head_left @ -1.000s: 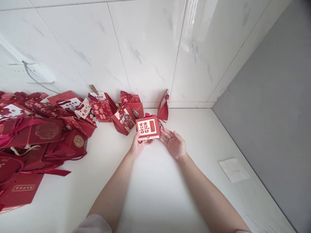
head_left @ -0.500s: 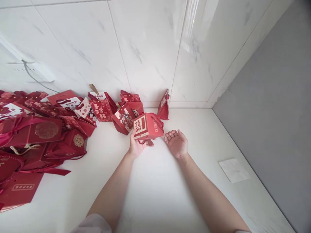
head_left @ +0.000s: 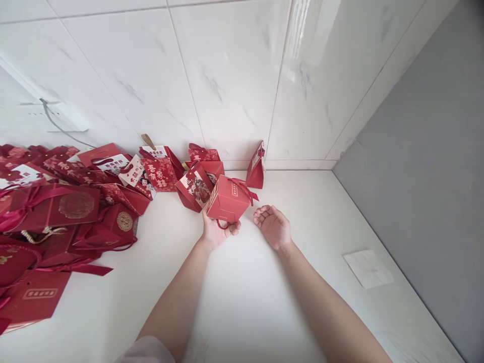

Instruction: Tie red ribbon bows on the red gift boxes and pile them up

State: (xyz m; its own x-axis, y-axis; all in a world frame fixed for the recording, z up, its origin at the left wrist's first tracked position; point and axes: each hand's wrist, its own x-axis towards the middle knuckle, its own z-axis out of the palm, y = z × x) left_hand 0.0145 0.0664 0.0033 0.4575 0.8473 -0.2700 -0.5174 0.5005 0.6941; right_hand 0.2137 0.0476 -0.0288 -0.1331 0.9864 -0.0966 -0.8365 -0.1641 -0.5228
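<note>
A red gift box (head_left: 228, 199) with twisted red cord handles rests tilted in my left hand (head_left: 218, 233), which supports it from below, thumb on its left side. One cord loop hangs under the box by my fingers. To the right, my right hand (head_left: 273, 227) is palm up with its fingers slightly curled and apart, holding nothing and not touching the box. Just behind the held box stands a red box with a printed figure (head_left: 195, 188). Close to the wall sits a narrow red triangular box (head_left: 256, 169).
Many red gift boxes (head_left: 77, 206) are heaped on the left of the white table (head_left: 242, 312). A patterned red box (head_left: 159, 174) stands along the tiled wall (head_left: 227, 75). A white paper square (head_left: 368, 268) lies at the right. A grey cable (head_left: 62, 128) hangs at the upper left.
The box in my left hand has turned, so its plain red side faces me and the light printed face is mostly out of sight. My right hand has barely moved.
</note>
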